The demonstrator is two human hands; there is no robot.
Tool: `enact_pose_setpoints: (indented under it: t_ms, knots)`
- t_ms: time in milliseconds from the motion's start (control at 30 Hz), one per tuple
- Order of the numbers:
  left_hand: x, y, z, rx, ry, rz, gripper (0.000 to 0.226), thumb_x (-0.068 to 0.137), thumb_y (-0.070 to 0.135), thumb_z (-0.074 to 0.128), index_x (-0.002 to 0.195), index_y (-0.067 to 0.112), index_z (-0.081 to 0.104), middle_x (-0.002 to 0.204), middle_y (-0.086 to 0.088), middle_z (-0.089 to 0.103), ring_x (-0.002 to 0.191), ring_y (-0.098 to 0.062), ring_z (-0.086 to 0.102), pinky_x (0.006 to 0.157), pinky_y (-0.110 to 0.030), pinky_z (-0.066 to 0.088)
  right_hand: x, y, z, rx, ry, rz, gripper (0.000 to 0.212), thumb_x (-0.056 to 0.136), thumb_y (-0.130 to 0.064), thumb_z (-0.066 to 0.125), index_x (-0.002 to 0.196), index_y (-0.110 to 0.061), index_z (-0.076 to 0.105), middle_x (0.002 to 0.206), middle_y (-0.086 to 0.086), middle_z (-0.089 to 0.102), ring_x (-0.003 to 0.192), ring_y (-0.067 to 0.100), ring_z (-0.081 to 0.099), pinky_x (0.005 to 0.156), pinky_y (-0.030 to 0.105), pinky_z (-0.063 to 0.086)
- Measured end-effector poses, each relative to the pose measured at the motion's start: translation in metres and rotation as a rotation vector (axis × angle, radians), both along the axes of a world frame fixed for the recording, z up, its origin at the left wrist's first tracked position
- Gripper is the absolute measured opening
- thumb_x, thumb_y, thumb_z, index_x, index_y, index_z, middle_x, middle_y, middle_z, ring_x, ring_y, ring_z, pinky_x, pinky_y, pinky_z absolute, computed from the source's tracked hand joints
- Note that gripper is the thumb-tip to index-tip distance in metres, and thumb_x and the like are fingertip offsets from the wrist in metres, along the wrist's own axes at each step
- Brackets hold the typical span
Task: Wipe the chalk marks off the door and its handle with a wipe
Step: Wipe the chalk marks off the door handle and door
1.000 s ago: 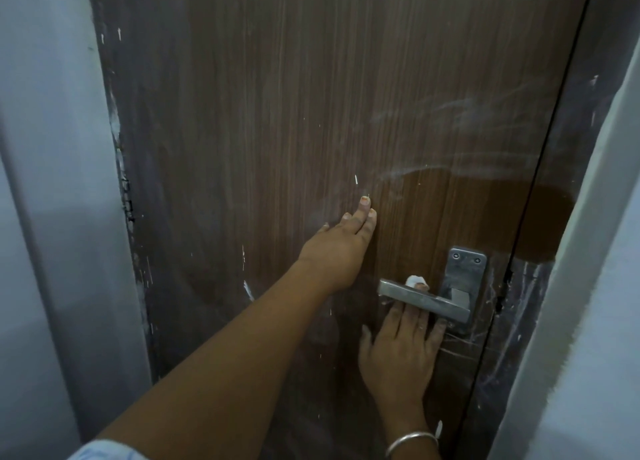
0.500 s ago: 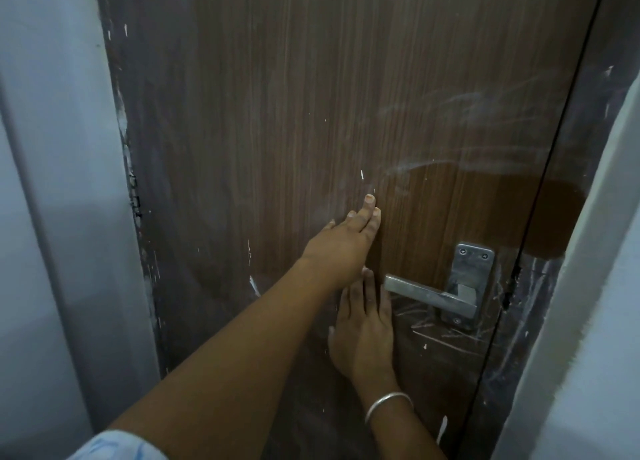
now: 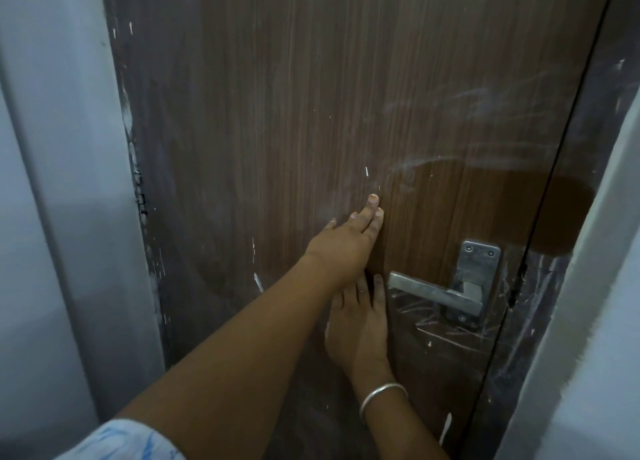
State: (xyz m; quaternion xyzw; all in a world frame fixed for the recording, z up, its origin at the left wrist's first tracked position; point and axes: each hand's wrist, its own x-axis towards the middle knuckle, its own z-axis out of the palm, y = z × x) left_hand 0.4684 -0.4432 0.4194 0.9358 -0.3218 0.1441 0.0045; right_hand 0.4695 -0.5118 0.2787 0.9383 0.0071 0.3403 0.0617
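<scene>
Two flat hands; wood-grain door point(image 3: 277, 113)

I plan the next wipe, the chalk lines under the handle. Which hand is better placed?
Right hand: it lies flat on the door just left of the handle, beside the chalk lines. Left hand braces higher.

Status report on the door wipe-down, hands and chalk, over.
Left hand flat on door. Right hand flat beside handle; wipe not visible. Chalk smears remain above handle. Nothing obstructing.
</scene>
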Motion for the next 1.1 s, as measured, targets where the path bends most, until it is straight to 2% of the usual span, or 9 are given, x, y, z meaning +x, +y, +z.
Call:
enact_pose_setpoints:
  t_ms: [100, 200, 333, 433, 533, 700, 933, 1033, 1100]
  knots:
    - [0.000, 0.000, 0.000, 0.004, 0.006, 0.000, 0.079, 0.093, 0.008, 0.046, 0.148, 0.012, -0.009, 0.154, -0.004, -0.028, 0.147, -0.024, 0.003, 0.118, -0.045, 0.011, -0.015, -0.012, -0.006, 0.087, -0.032, -0.046, 0.087, 0.063, -0.030, 0.074, 0.136, 0.002, 0.042, 0.149, 0.019, 0.031, 0.139, 0.033, 0.026, 0.113, 0.049, -0.001]
    - [0.000, 0.000, -0.001, 0.006, 0.002, 0.005, 0.081, 0.090, 0.001, 0.046, 0.149, 0.011, -0.009, 0.154, -0.004, -0.028, 0.146, -0.025, 0.004, 0.118, -0.045, 0.012, -0.027, -0.015, -0.012, 0.197, -0.042, -0.109, 0.097, 0.058, -0.031, 0.077, 0.138, 0.005, 0.035, 0.151, 0.020, 0.027, 0.138, 0.035, 0.026, 0.112, 0.049, 0.002]
    - [-0.002, -0.001, 0.000, -0.001, 0.017, 0.012, 0.082, 0.091, 0.004, 0.047, 0.148, 0.011, -0.011, 0.154, -0.004, -0.029, 0.147, -0.025, 0.003, 0.118, -0.044, 0.010, -0.021, -0.010, -0.008, 0.136, -0.026, -0.041, 0.105, 0.057, -0.032, 0.077, 0.142, 0.004, 0.026, 0.155, 0.018, 0.015, 0.142, 0.032, 0.015, 0.114, 0.047, 0.003]
    - [-0.002, -0.001, 0.000, 0.003, 0.018, 0.017, 0.080, 0.091, 0.004, 0.046, 0.148, 0.011, -0.011, 0.154, -0.004, -0.029, 0.147, -0.024, 0.004, 0.118, -0.045, 0.011, -0.028, -0.022, -0.010, 0.121, -0.036, -0.059, 0.100, 0.059, -0.031, 0.076, 0.140, 0.003, 0.029, 0.152, 0.017, 0.026, 0.140, 0.032, 0.021, 0.113, 0.049, 0.008]
    - [-0.003, -0.003, -0.001, 0.001, 0.010, 0.034, 0.081, 0.089, 0.000, 0.043, 0.148, 0.011, -0.011, 0.154, -0.003, -0.029, 0.147, -0.023, 0.004, 0.118, -0.045, 0.013, -0.042, -0.034, -0.017, 0.264, -0.111, -0.211, 0.095, 0.053, -0.029, 0.081, 0.132, 0.008, 0.042, 0.136, 0.024, 0.047, 0.130, 0.037, 0.037, 0.108, 0.051, 0.020]
    - [-0.004, -0.003, -0.002, -0.008, 0.027, 0.035, 0.083, 0.088, 0.001, 0.046, 0.148, 0.011, -0.012, 0.153, -0.004, -0.031, 0.147, -0.025, 0.004, 0.118, -0.045, 0.013, -0.051, -0.039, -0.019, 0.373, -0.152, -0.286, 0.093, 0.058, -0.028, 0.080, 0.132, 0.011, 0.039, 0.136, 0.028, 0.045, 0.129, 0.038, 0.040, 0.104, 0.052, 0.031]
    - [-0.003, -0.003, -0.004, -0.023, 0.033, 0.022, 0.084, 0.089, 0.001, 0.047, 0.148, 0.011, -0.013, 0.153, -0.003, -0.031, 0.147, -0.025, 0.001, 0.118, -0.045, 0.011, -0.042, -0.024, -0.010, 0.487, -0.178, -0.281, 0.094, 0.060, -0.031, 0.079, 0.131, 0.014, 0.037, 0.136, 0.034, 0.042, 0.129, 0.044, 0.038, 0.108, 0.051, 0.028]
    - [-0.002, -0.001, -0.003, -0.012, 0.041, 0.018, 0.086, 0.088, 0.001, 0.048, 0.148, 0.012, -0.013, 0.153, -0.003, -0.031, 0.147, -0.025, 0.001, 0.118, -0.045, 0.012, -0.037, -0.022, -0.009, 0.409, -0.178, -0.220, 0.090, 0.059, -0.029, 0.080, 0.128, 0.015, 0.041, 0.132, 0.033, 0.046, 0.126, 0.046, 0.041, 0.109, 0.048, 0.019]
    - [-0.001, 0.000, -0.002, 0.002, 0.045, 0.021, 0.087, 0.088, 0.003, 0.049, 0.147, 0.012, -0.014, 0.153, -0.003, -0.032, 0.147, -0.024, 0.001, 0.118, -0.046, 0.012, -0.033, -0.018, -0.009, 0.345, -0.135, -0.182, 0.090, 0.059, -0.029, 0.078, 0.129, 0.015, 0.041, 0.132, 0.032, 0.047, 0.126, 0.044, 0.041, 0.108, 0.048, 0.019]
